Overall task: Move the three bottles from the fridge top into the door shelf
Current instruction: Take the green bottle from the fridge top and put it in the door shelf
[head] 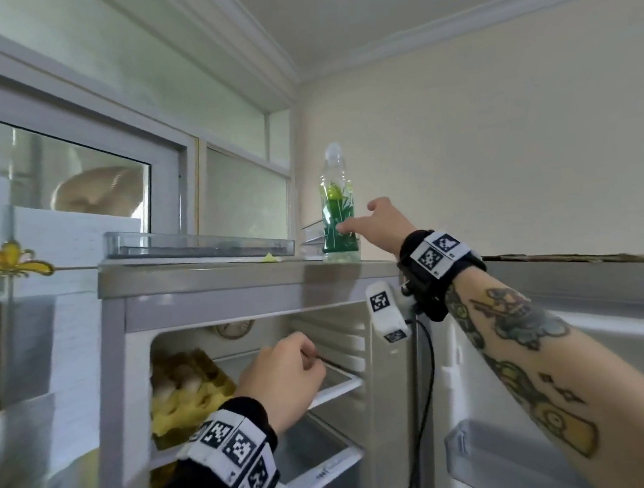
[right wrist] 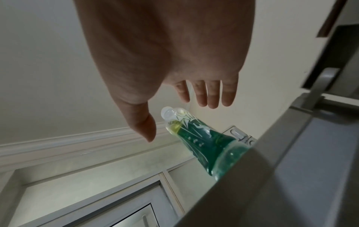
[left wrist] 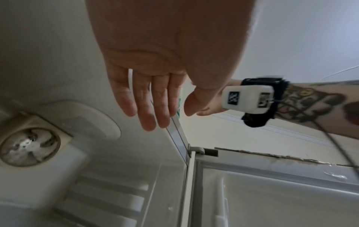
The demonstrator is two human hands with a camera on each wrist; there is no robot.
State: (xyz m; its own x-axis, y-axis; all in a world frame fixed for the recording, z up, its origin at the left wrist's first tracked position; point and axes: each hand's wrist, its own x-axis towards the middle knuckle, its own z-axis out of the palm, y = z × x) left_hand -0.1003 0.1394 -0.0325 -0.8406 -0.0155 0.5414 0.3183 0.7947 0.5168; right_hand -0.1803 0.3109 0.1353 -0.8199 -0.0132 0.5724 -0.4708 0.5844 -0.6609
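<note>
One clear bottle (head: 338, 212) with green liquid and a leafy label stands upright on the grey fridge top (head: 239, 277), near its right end. My right hand (head: 360, 217) reaches up beside it, fingers spread, thumb right at the label; contact cannot be told. In the right wrist view the bottle (right wrist: 204, 142) lies between the thumb and fingers of the right hand (right wrist: 180, 121), which holds nothing. My left hand (head: 305, 358) hovers before the open fridge compartment; the left hand (left wrist: 170, 118) shows relaxed, empty fingers. The door shelf (head: 514, 454) sits low on the open door, right.
A clear plastic tray (head: 200, 243) lies on the fridge top left of the bottle. Inside the fridge are a yellow egg carton (head: 186, 388) and a glass shelf (head: 340, 384). A black cable (head: 425, 388) hangs from my right wrist. A window stands behind the fridge.
</note>
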